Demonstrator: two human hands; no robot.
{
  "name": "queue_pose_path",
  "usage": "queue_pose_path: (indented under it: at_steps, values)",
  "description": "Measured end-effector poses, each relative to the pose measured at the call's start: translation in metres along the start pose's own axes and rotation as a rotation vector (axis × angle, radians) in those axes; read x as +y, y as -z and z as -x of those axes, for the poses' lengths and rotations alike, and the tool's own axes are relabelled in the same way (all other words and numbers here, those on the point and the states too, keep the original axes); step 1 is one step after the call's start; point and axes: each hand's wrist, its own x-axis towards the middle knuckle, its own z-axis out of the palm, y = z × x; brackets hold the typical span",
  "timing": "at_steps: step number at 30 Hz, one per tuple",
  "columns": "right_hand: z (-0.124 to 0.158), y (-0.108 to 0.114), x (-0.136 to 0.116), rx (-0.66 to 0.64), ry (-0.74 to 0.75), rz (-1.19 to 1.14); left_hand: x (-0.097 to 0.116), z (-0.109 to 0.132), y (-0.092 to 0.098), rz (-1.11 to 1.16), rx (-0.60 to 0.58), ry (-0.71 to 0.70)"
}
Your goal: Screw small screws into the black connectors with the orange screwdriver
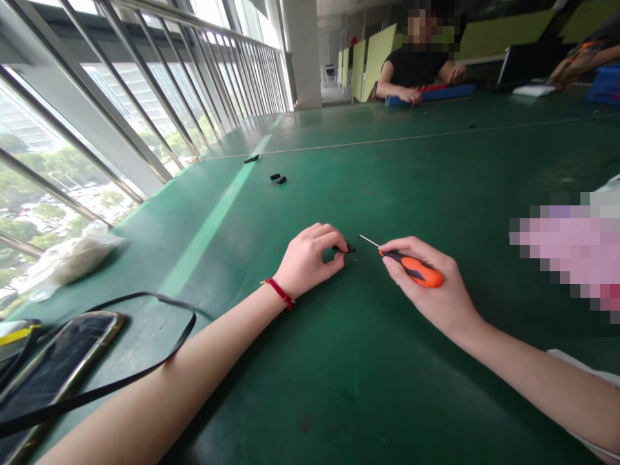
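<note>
My left hand (pixel 314 253), with a red cord bracelet (pixel 279 293) at the wrist, pinches a small black part (pixel 349 248) at the green tabletop. Its fingers hide much of that part, so its kind is unclear. In my right hand (pixel 436 284) is a screwdriver (pixel 421 271) with an orange and black handle, gripped between thumb and fingers. The thin metal shaft points left and up, and its tip is a short way right of the black part, apart from it. A tiny light speck (pixel 355 260), perhaps a screw, lies just below the part.
Small black pieces (pixel 278 179) and another black piece (pixel 252 158) lie farther up the table (pixel 387 187). At left are a phone (pixel 58 374), a black strap (pixel 188 323) and a plastic bag (pixel 72 261), beside a metal railing (pixel 194 26). Across the table sits a person (pixel 416 71) with a blue tray (pixel 450 94).
</note>
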Motion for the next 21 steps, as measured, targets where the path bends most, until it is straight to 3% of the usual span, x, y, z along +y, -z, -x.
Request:
queue_pose_path:
  at_steps: [8,13,16,21]
  values:
    - [-0.001,-0.002,0.001,-0.066,-0.001,0.047,0.002,0.001,0.0,-0.07,0.002,-0.037]
    - [0.0,-0.001,0.002,-0.09,0.011,0.063,0.003,0.002,-0.001,0.055,0.012,-0.022]
    - [-0.001,0.0,0.002,-0.072,0.108,0.095,0.01,0.0,-0.002,0.324,0.019,0.125]
    - [-0.002,0.003,0.002,-0.055,0.273,0.189,0.025,-0.004,0.0,0.755,-0.085,0.401]
